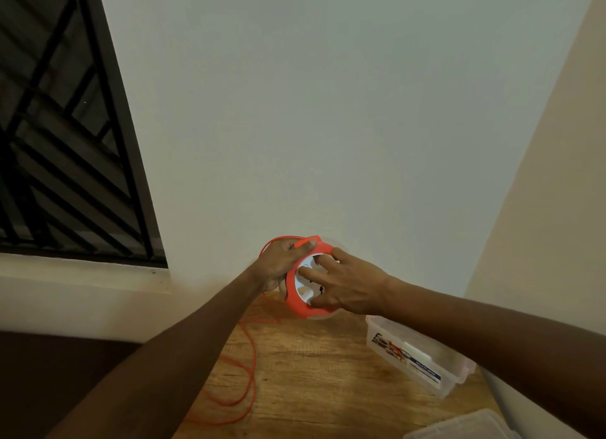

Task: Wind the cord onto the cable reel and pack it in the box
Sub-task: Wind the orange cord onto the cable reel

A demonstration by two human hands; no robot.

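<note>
A: From the head view, where is the round orange plastic cable reel [303, 302] with the white face?

B: Held up above the far edge of the wooden desk [311, 373], in front of the pale wall [328, 110]. It is tipped on edge, its white face turned toward the right and slightly toward the camera, so its axle runs roughly left to right.

A: And the hands?

B: The left hand [282, 264] grasps the reel's rim from behind, thumb over the top edge. The right hand [344, 284] lies against the white face, fingers spread and mostly straight, pressing rather than gripping.

A: The cord?

B: The thin orange cord [251, 366] arcs over the reel's top, and trails in loose loops down the desk's left side.

A: The box?

B: A clear plastic box [416, 356] with a printed label sits on the desk, right of the reel, long axis running diagonally. A clear lid [465, 427] lies nearer the camera.
</note>
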